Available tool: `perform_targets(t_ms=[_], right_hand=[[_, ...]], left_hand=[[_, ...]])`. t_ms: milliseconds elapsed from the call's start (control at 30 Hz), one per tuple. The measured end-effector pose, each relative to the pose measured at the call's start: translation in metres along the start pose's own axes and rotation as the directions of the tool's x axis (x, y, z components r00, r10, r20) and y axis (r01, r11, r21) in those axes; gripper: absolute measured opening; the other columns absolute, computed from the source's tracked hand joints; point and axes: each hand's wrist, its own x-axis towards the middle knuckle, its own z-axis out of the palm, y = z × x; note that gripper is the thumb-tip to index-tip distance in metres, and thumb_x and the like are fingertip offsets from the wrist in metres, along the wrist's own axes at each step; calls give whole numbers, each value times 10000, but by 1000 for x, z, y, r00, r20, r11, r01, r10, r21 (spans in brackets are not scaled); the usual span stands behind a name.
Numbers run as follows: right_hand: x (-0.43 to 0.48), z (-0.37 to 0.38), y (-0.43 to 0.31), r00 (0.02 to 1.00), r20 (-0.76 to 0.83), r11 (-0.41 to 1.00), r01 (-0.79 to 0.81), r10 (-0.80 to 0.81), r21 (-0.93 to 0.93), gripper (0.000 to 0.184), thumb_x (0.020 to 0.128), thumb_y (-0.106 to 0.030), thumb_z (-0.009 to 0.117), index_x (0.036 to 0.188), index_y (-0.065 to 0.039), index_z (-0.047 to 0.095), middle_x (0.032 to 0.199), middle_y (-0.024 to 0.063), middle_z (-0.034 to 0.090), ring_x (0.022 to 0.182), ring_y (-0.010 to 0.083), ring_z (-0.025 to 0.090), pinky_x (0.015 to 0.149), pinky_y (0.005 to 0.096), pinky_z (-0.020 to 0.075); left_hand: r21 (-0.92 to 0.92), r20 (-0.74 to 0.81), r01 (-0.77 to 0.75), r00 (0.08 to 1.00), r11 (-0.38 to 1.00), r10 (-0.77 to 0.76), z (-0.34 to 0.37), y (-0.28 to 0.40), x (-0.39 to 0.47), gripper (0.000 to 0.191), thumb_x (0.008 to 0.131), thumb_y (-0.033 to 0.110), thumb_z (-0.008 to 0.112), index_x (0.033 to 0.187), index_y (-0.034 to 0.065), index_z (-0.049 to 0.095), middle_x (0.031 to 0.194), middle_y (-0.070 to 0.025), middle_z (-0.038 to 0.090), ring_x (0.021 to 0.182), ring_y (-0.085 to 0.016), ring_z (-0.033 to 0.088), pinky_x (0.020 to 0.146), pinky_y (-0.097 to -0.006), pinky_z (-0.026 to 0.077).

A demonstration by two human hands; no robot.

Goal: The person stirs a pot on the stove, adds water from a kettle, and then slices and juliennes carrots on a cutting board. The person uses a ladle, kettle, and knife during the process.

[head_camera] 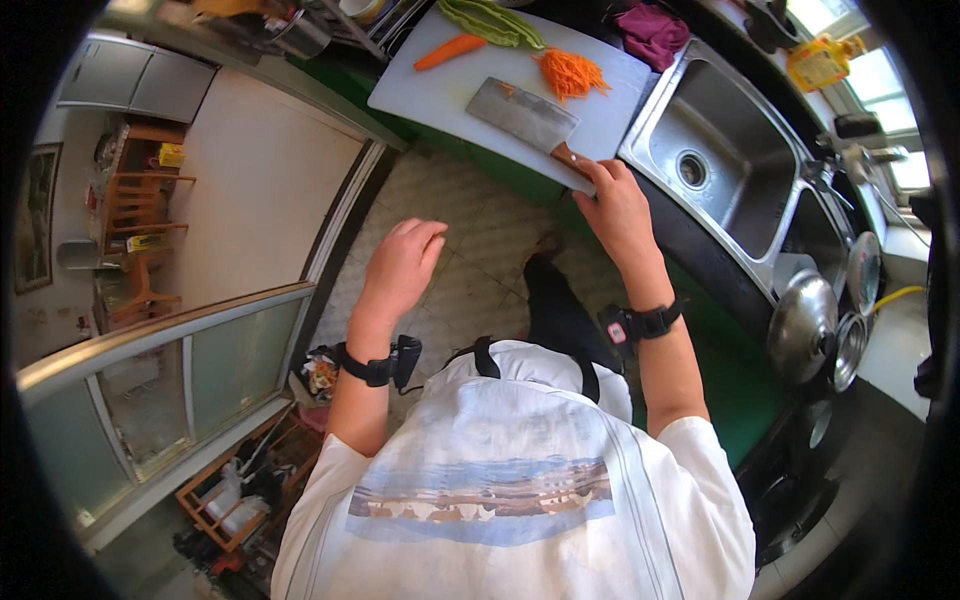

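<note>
My right hand [619, 214] is at the wooden handle of a cleaver [525, 116], its fingers over the handle's end and the thumb lower down. How firmly the fingers close there is partly hidden. The cleaver's broad blade lies on a white cutting board [420, 90], with a few orange shreds on it. Beyond the blade are a heap of shredded carrot [571, 75], a piece of carrot [450, 52] and green, ridged vegetable pieces [491, 24]. My left hand [401, 262] hangs over the floor, away from the board, loosely curled with nothing visible in it.
A steel double sink [739, 150] adjoins the board on the right, with a purple cloth [652, 30] near its far corner. Pot lids [804, 326] stand past its near end. On the left are a glazed partition [244, 367] and a bin with scraps [321, 375].
</note>
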Motion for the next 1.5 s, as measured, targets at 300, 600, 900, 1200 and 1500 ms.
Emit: perform_targets(t_ms=[300, 600, 900, 1200, 1500], right_hand=[[98, 34, 35, 927, 357, 993, -97, 117, -74, 403, 807, -121, 764, 1182, -70, 625, 1034, 149, 645, 1001, 364, 658, 863, 447, 559], [79, 7, 47, 914, 348, 956, -267, 210, 125, 356, 806, -88, 750, 1133, -98, 609, 1028, 122, 628, 898, 361, 689, 773, 437, 587], [58, 4, 3, 913, 183, 914, -389, 365, 118, 308, 797, -79, 774, 1076, -100, 644, 948, 109, 614, 801, 349, 685, 686, 422, 580], [50, 11, -12, 803, 214, 681, -587, 555, 438, 321, 836, -63, 748, 1150, -26, 696, 835, 79, 623, 707, 168, 631, 663, 313, 539], [96, -19, 27, 606, 454, 401, -785, 653, 472, 323, 945, -158, 674, 1193, 47, 711, 731, 19, 601, 656, 75, 536, 607, 272, 471]], left_hand=[[3, 78, 16, 997, 1000, -16, 21, -10, 222, 210, 869, 190, 769, 973, 29, 683, 976, -146, 670, 969, -369, 639, 816, -457, 524], [64, 426, -164, 897, 984, 121, 63, -23, 342, 331, 795, 284, 826, 908, 27, 651, 867, -126, 661, 814, -318, 636, 721, -422, 501], [-9, 456, -270, 856, 963, 244, 87, -28, 369, 241, 896, 237, 733, 977, 15, 683, 936, -158, 720, 870, -346, 692, 761, -437, 535], [-168, 280, -313, 894, 935, 349, 51, -50, 405, 203, 965, 137, 672, 1122, 13, 701, 1020, -165, 743, 905, -303, 717, 809, -372, 554], [-67, 391, -96, 913, 993, 115, 39, -57, 375, 195, 977, 140, 677, 1114, 4, 703, 980, -116, 749, 873, -217, 711, 795, -346, 556]])
